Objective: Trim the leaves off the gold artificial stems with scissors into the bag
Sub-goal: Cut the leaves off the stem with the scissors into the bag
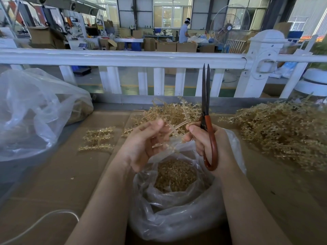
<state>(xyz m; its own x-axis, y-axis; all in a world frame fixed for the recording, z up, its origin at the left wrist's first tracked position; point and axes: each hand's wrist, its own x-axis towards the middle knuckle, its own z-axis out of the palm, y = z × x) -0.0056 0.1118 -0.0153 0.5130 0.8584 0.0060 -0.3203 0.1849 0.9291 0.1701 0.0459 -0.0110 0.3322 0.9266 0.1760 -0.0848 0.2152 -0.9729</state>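
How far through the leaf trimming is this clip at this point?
Partway. Done: the open bag below the hands already holds a bed of gold trimmings, and a few stems lie apart on the left. In hand: the left hand holds one stem; the right hand grips the scissors, blades up and nearly closed, not cutting. Left: a large pile at right.

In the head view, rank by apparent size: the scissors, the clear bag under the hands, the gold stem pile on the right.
1. Clear bag, though nearness to the camera inflates it.
2. Gold stem pile.
3. Scissors, thinnest by far.
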